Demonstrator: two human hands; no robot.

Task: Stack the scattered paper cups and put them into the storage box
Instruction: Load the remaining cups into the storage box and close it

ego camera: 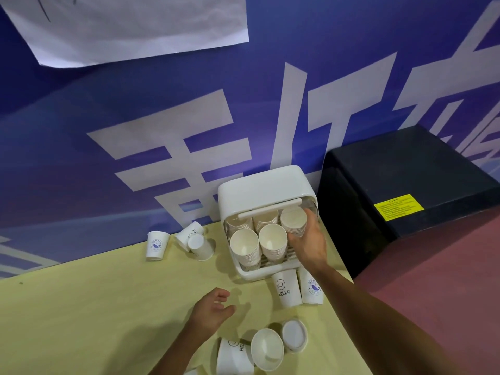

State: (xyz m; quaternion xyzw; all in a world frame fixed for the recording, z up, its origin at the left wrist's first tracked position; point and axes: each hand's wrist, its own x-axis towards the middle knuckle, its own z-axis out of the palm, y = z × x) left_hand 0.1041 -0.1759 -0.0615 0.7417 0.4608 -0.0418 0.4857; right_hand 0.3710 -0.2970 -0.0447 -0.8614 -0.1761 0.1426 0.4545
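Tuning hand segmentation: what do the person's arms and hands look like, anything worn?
Left hand and right hand are bare: no gloves, rings, watch or wristband visible. Left forearm and right forearm are uncovered to the frame edge; no sleeve shows.

The box (259, 185) stands at the table's (81, 307) far right corner, its back to the wall (135, 109). Inside it, stacks (244, 243) stand in two rows, and the right hand (309, 244) grips the rear right stack (293, 219). Two cups (286, 289) stand just before the box, by the right edge. Three cups (189, 234) sit at the far edge, left of the box. More cups (267, 349) lie at the near edge, the left hand (212, 311) hovering just behind them. A cabinet (405, 180) stands right of the table.
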